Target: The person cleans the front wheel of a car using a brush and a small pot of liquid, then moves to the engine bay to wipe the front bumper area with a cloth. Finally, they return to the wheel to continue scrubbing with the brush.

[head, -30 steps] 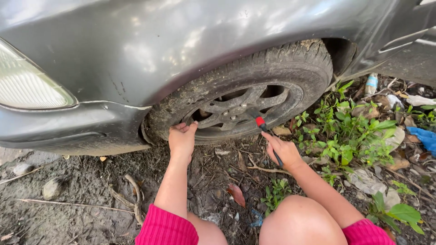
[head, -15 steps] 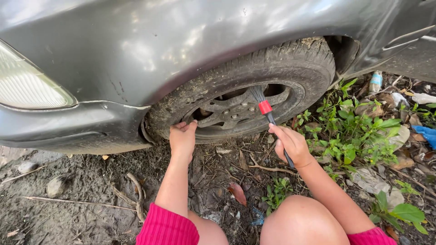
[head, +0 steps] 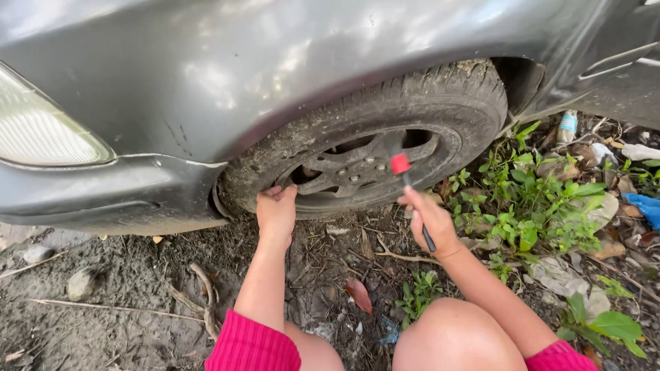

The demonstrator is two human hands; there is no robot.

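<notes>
A dirty car tyre (head: 440, 96) with a dark spoked wheel rim (head: 357, 168) sits under a grey car fender (head: 227, 75). My left hand (head: 276, 209) rests against the lower left of the tyre, fingers curled on its edge. In my right hand (head: 430, 220) is a small detailing brush (head: 400, 165) with a red collar and black handle. Its bristles touch the spokes of the rim right of the hub.
Muddy ground with twigs, dry leaves and stones (head: 81, 282) lies below the car. Green weeds (head: 529, 199) and litter, including a plastic bottle (head: 567, 125) and a blue scrap (head: 643, 206), crowd the right side. A headlight (head: 41, 130) is at far left.
The brush has moved over the rim: up and right from near the hub, then back slightly left and down. My left hand has stayed on the tyre.
</notes>
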